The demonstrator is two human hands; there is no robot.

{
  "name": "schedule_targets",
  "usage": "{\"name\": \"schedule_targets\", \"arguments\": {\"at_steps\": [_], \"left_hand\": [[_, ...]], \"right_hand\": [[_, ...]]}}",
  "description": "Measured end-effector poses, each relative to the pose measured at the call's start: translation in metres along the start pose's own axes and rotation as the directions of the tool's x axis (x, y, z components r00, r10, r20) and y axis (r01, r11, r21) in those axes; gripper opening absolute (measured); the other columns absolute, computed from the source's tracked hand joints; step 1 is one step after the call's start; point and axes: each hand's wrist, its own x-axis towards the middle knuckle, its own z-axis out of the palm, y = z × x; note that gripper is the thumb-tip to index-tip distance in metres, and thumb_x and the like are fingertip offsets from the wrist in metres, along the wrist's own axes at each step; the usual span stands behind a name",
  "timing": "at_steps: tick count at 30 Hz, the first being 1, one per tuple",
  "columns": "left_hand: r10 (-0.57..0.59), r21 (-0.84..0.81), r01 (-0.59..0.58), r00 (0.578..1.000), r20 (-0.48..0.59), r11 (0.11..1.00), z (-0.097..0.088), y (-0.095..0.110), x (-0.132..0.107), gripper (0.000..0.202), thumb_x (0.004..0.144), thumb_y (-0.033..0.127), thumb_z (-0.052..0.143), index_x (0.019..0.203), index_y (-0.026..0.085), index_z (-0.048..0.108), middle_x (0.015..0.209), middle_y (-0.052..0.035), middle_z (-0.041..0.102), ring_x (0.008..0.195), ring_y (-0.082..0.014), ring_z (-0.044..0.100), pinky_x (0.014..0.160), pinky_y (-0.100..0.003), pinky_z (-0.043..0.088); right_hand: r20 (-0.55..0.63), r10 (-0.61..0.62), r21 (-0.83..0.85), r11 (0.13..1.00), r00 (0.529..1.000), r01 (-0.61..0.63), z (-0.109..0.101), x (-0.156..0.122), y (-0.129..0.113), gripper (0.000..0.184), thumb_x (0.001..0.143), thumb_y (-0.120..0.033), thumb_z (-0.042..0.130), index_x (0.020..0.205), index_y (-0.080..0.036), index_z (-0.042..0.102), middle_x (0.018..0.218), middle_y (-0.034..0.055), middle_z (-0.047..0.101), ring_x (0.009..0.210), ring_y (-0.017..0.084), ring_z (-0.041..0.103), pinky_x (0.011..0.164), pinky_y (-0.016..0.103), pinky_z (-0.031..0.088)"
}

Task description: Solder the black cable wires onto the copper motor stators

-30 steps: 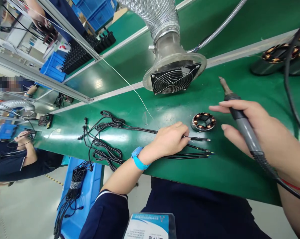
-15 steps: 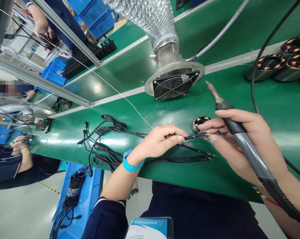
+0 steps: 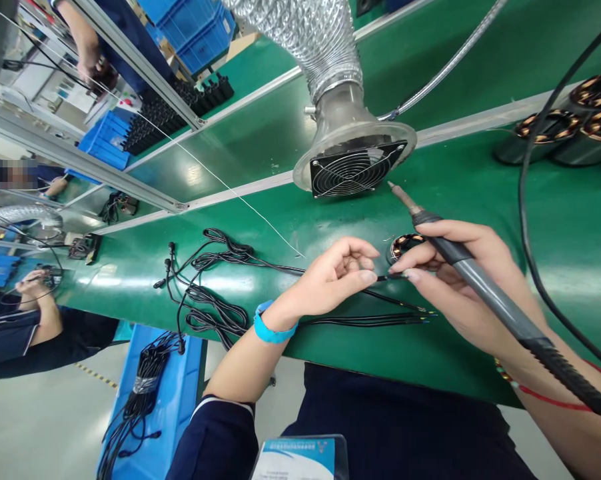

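Observation:
My left hand [image 3: 333, 277] pinches a thin black wire [image 3: 380, 277] just above the green bench [image 3: 480, 347]. My right hand [image 3: 455, 280] grips a grey soldering iron [image 3: 473, 283] with its tip [image 3: 398, 192] pointing up towards the fan, while its lower fingers touch the same wire's end. A small copper-wound stator [image 3: 405, 241] lies on the bench right behind my right fingers, partly hidden by them. More black wires [image 3: 370, 321] with stripped ends lie below my hands, running left into a tangle of cables [image 3: 205, 293].
A fume extractor fan [image 3: 353, 170] on a silver duct stands behind the hands. Several stators [image 3: 575, 127] sit at the far right. A solder wire [image 3: 230, 190] stretches diagonally from upper left. A blue bin [image 3: 153, 400] holds cable bundles. Other workers sit at the left.
My right hand moved left and down with the iron until its fingers met the wire. My left hand lifted the wire off the bench slightly.

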Motion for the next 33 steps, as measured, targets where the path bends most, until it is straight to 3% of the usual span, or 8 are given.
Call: {"name": "schedule_targets", "arguments": {"at_steps": [4,10,14,18,21,23,26,33], "left_hand": [[0.037,-0.140,-0.040,0.999,-0.026,0.989,0.009,-0.010,0.006,0.040,0.090,0.057,0.050,0.087,0.018,0.049,0.086,-0.0009,0.055,0.059,-0.0054,0.046,0.053,-0.021,0.038],[0.031,0.307,0.019,0.987,-0.159,0.951,0.016,-0.004,0.007,0.020,0.096,0.032,0.045,0.081,0.018,0.048,0.075,0.0016,0.050,0.072,-0.0099,0.048,0.071,-0.025,0.041],[0.091,0.433,-0.009,0.982,-0.168,0.901,0.017,-0.001,0.007,0.018,0.095,0.027,0.046,0.079,0.019,0.047,0.078,0.0004,0.053,0.078,-0.0117,0.049,0.076,-0.027,0.042],[0.180,0.537,-0.095,0.978,-0.107,0.838,0.017,0.000,0.005,0.018,0.095,0.027,0.048,0.078,0.019,0.051,0.084,-0.0020,0.058,0.085,-0.0132,0.052,0.086,-0.030,0.043],[0.126,0.443,-0.091,0.991,-0.050,0.892,0.017,0.003,0.002,0.018,0.095,0.031,0.049,0.084,0.018,0.055,0.088,-0.0031,0.062,0.088,-0.0135,0.055,0.089,-0.031,0.043],[0.004,0.244,-0.002,1.000,-0.010,0.970,0.018,0.006,0.001,0.019,0.093,0.034,0.051,0.086,0.017,0.055,0.083,-0.0023,0.061,0.079,-0.0115,0.055,0.077,-0.027,0.046],[-0.121,0.064,0.121,0.993,0.006,0.991,0.018,0.007,0.006,0.019,0.086,0.034,0.060,0.083,0.016,0.055,0.071,0.0016,0.054,0.064,-0.0072,0.048,0.062,-0.021,0.041],[-0.090,0.207,0.151,0.957,-0.276,0.967,0.011,-0.009,0.032,0.008,0.079,0.016,0.058,0.071,0.015,0.057,0.068,0.0039,0.057,0.064,-0.0056,0.049,0.064,-0.021,0.040]], "right_hand": [[-0.004,0.001,-0.033,0.999,1.000,-0.001,0.005,-0.001,0.005,0.039,0.086,-0.027,0.066,0.121,-0.027,0.049,0.087,-0.0022,0.067,0.072,0.011,0.067,0.063,0.021,0.057],[-0.045,-0.003,-0.045,0.999,0.999,0.001,0.006,0.000,0.004,0.043,0.082,-0.029,0.070,0.118,-0.026,0.048,0.088,-0.0012,0.067,0.071,0.014,0.067,0.056,0.024,0.058],[-0.058,-0.013,-0.048,0.999,0.998,0.011,0.006,-0.001,0.003,0.043,0.082,-0.027,0.069,0.120,-0.027,0.048,0.087,-0.0008,0.066,0.070,0.014,0.066,0.054,0.024,0.056],[-0.066,-0.074,-0.048,0.996,0.995,0.071,0.006,-0.001,0.004,0.041,0.082,-0.024,0.069,0.119,-0.028,0.051,0.085,-0.0023,0.065,0.074,0.014,0.066,0.067,0.027,0.059],[-0.065,-0.084,-0.054,0.995,0.994,0.081,0.006,-0.001,0.003,0.040,0.083,-0.023,0.068,0.118,-0.029,0.052,0.085,-0.0032,0.065,0.078,0.013,0.065,0.074,0.028,0.058],[-0.063,-0.077,-0.055,0.996,0.995,0.074,0.006,-0.001,0.003,0.038,0.083,-0.025,0.068,0.118,-0.029,0.052,0.083,-0.0032,0.065,0.075,0.013,0.065,0.072,0.028,0.058],[-0.045,-0.030,-0.051,0.998,0.999,0.028,0.005,0.001,0.003,0.038,0.084,-0.030,0.069,0.117,-0.029,0.051,0.081,-0.0029,0.065,0.071,0.015,0.065,0.066,0.029,0.058],[-0.245,0.061,-0.332,0.932,0.967,-0.143,-0.011,-0.007,-0.007,0.042,0.092,-0.040,0.061,0.131,-0.026,0.057,0.094,0.0036,0.072,0.077,0.017,0.069,0.075,0.033,0.059]]}}
